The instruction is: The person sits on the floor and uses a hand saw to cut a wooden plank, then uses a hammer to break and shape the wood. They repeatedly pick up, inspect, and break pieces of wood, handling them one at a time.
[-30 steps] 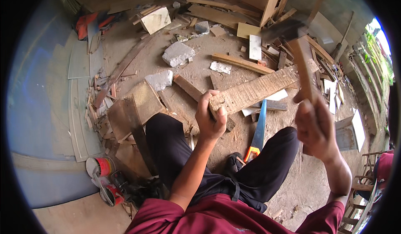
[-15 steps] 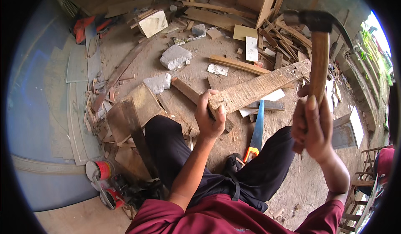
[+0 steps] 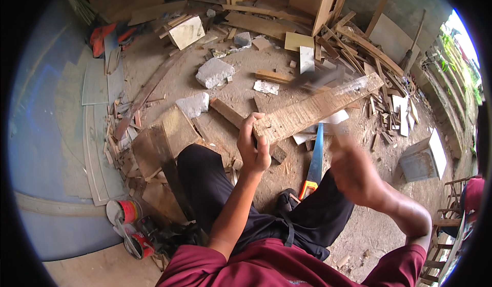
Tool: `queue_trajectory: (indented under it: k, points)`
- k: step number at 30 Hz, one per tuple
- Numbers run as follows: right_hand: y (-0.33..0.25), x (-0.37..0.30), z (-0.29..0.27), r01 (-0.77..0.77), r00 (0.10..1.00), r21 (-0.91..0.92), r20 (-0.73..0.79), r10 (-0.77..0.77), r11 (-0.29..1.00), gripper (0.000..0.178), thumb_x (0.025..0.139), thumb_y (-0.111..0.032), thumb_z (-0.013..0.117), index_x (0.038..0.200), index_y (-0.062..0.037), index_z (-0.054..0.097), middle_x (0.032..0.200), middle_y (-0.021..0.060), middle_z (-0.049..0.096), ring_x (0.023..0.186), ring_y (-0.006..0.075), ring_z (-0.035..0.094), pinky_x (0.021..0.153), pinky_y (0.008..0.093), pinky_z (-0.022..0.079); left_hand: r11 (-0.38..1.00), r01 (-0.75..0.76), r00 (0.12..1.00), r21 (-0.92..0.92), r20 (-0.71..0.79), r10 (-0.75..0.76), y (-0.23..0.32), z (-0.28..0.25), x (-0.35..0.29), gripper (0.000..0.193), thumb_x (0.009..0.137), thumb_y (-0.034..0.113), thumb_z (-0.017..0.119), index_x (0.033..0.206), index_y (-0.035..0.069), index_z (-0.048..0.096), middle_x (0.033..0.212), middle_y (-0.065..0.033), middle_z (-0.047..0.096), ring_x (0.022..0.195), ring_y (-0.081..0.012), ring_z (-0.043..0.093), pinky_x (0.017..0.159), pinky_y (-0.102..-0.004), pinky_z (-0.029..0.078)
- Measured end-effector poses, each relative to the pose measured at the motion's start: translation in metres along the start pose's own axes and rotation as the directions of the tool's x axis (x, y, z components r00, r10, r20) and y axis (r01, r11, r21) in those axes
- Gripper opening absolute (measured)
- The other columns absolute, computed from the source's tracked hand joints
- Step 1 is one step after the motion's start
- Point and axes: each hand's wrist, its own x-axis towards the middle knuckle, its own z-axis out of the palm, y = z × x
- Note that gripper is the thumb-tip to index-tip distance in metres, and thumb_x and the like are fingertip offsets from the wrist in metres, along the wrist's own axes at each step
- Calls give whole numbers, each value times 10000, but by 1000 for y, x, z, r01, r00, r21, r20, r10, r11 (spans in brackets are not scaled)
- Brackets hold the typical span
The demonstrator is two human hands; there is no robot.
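Note:
My left hand is wrapped round the near end of a rough wooden plank. The plank slants up to the right, its far end raised above the scrap on the floor. My right hand, smeared by motion, grips a hammer whose dark head shows as a blur over the plank's upper edge. Its handle is barely visible. Below the plank, a handsaw with a blue blade and an orange-yellow handle leans between my legs, close to my foot.
White rubble chunks and wood offcuts litter the floor ahead. Scrap timber is heaped at the far right. On the left lie an open paint tin and leaning panels. A pale box-like piece sits at right.
My right hand has swung the hammer down and left, from raised at the right to over the plank. My left hand has barely moved and still holds the plank.

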Motion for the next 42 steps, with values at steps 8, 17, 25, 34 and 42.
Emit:
queue_trajectory:
  k: [8, 17, 25, 34, 42]
  points:
    - [-42, -2, -13, 219, 951, 392, -291, -106, 893, 254, 1027, -311, 463, 1054, -59, 476, 681, -35, 466, 495, 35, 412, 445, 189, 330, 1000, 4, 1000, -30, 12, -4, -5, -5, -4, 762, 912, 619, 469, 1233, -72, 473, 1073, -144, 574, 990, -189, 556, 866, -330, 455]
    - [-21, -2, -17, -137, 990, 159, 54, 130, 978, 224, 1014, -263, 498, 1057, -47, 460, 649, 5, 468, 512, 92, 481, 437, 296, 357, 991, 43, 998, -129, 46, -37, -11, -1, -7, 870, 596, 353, 931, 1238, -13, 472, 1056, -84, 592, 967, -145, 585, 834, -298, 508]
    - [-12, 6, -7, -71, 975, -268, 185, 123, 961, 189, 961, -179, 576, 986, -11, 494, 701, 209, 550, 596, 342, 578, 563, 433, 452, 998, 43, 997, -40, 63, -41, -12, 0, -5, 647, 758, 169, 839, 1246, -23, 460, 1057, -105, 586, 942, -147, 588, 817, -292, 513]
    - [-3, 1, -1, 143, 980, 323, -178, -88, 936, 241, 1001, -290, 513, 1071, -65, 465, 677, -20, 462, 506, 70, 427, 451, 232, 351, 997, 40, 997, -65, 69, -35, -9, 2, -6, 648, 767, 216, 836, 1243, -19, 464, 1066, -100, 587, 932, -140, 589, 804, -286, 511]
    - [-22, 1, -15, 27, 996, 134, -89, -15, 991, 242, 1008, -265, 502, 1020, -24, 490, 659, 2, 495, 542, 81, 475, 469, 268, 369, 991, 104, 995, -87, 12, -103, -5, -1, -10, 671, 725, 295, 863, 1192, -24, 500, 1054, -128, 591, 926, -204, 612, 797, -338, 509]
